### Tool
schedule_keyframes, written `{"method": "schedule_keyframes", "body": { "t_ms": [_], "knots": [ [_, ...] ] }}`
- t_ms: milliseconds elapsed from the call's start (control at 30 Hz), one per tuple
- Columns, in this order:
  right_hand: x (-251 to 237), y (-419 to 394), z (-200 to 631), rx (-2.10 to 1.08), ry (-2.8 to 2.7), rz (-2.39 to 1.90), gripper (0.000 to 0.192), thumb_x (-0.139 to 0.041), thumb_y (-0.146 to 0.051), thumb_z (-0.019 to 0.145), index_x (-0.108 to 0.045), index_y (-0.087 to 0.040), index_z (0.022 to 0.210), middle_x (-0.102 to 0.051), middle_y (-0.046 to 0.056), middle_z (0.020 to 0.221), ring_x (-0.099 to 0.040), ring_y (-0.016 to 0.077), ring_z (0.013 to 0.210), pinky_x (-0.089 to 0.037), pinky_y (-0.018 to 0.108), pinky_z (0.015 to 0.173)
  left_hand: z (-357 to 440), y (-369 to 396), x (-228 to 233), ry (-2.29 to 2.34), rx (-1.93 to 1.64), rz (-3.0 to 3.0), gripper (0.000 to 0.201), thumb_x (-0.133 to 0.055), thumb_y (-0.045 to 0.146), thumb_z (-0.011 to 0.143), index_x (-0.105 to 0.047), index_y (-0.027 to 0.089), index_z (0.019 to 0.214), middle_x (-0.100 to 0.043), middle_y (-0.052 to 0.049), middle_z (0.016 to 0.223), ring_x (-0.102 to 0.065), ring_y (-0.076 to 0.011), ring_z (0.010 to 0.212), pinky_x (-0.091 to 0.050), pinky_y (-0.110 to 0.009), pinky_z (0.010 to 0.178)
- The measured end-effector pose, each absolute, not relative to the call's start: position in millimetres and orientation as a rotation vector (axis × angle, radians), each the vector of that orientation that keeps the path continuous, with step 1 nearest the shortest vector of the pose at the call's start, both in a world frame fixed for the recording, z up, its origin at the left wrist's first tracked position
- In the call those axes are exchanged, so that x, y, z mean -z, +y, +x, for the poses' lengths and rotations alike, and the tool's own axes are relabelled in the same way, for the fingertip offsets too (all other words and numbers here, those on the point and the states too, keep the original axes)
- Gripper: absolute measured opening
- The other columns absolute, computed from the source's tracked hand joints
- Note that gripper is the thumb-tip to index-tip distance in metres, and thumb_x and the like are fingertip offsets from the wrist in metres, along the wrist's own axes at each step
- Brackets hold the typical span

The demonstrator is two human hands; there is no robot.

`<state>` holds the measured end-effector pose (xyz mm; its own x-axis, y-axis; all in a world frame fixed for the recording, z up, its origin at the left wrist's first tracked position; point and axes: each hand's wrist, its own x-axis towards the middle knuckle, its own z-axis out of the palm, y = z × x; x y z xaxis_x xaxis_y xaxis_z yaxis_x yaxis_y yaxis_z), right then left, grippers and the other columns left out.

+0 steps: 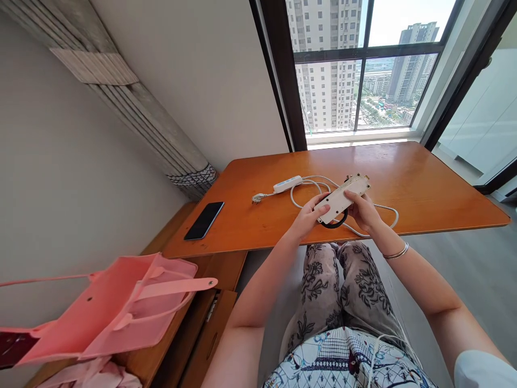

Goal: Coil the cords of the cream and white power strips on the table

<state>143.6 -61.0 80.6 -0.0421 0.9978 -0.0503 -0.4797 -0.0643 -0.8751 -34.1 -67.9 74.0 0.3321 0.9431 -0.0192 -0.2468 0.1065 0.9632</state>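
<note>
An off-white oblong casing (339, 203) with small dark screw holes is raised over the table's front part, tilted up to the right. My left hand (309, 216) grips its lower left end, thumb on top. Around its right side close the fingers of my right hand (362, 211), the thumb resting on its face. Below the casing curves a black loop (335, 223); I cannot tell whether it is joined to it. A white cord (297, 202) lies coiled behind, running to a slim white box (287, 184) and a plug (258, 198).
The orange-brown wooden table (436, 194) stands before a window (363, 97). A dark-screened phone (204, 221) lies at its left end. Lower left, a pink bag (121, 307) rests on a wooden cabinet (214, 334). A grey curtain (161, 134) hangs by the wall.
</note>
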Motion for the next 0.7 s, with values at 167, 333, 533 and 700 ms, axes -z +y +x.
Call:
{"method": "schedule_keyframes", "body": {
  "t_ms": [167,333,533,700],
  "knots": [
    [-85.1,-55.3,153.6,-1.508,-0.860,-0.870,0.037,-0.084,-0.038,0.065,-0.062,-0.024,0.092,-0.075,0.002,0.086,-0.072,0.0212,0.074,-0.063,0.035,0.065,-33.3,-62.3,-72.1,0.809,-1.007,1.063,0.059,-0.080,0.038,0.068,-0.063,0.018,0.121,-0.067,-0.009,0.116,-0.064,-0.0158,0.078,-0.058,-0.028,0.063],
    [-91.5,-43.1,157.5,-1.484,-0.846,-0.866,0.035,-0.084,-0.031,0.063,-0.062,-0.023,0.089,-0.074,0.000,0.084,-0.070,0.0191,0.072,-0.064,0.034,0.066,-28.0,-52.9,-73.0,0.788,-1.075,1.048,0.063,-0.082,0.038,0.067,-0.062,0.021,0.125,-0.065,-0.008,0.125,-0.065,-0.0160,0.084,-0.058,-0.028,0.068],
    [-100.6,1.3,181.5,-1.358,-0.731,-0.879,0.030,-0.079,-0.027,0.068,-0.059,-0.022,0.090,-0.068,-0.002,0.079,-0.067,0.0156,0.070,-0.063,0.029,0.063,-33.6,-25.7,-64.3,0.802,-1.142,0.917,0.047,-0.066,0.051,0.083,-0.061,0.021,0.118,-0.066,-0.010,0.126,-0.069,-0.0178,0.091,-0.057,-0.029,0.075],
    [-106.7,59.5,227.1,-1.159,-0.482,-0.965,0.022,-0.070,-0.023,0.077,-0.055,-0.021,0.094,-0.059,-0.003,0.073,-0.064,0.0137,0.066,-0.061,0.026,0.057,-45.1,-0.4,-35.7,1.154,-1.247,1.146,0.028,-0.065,0.039,0.082,-0.061,0.017,0.098,-0.069,-0.009,0.107,-0.067,-0.0162,0.081,-0.053,-0.029,0.073]
  ]
}}
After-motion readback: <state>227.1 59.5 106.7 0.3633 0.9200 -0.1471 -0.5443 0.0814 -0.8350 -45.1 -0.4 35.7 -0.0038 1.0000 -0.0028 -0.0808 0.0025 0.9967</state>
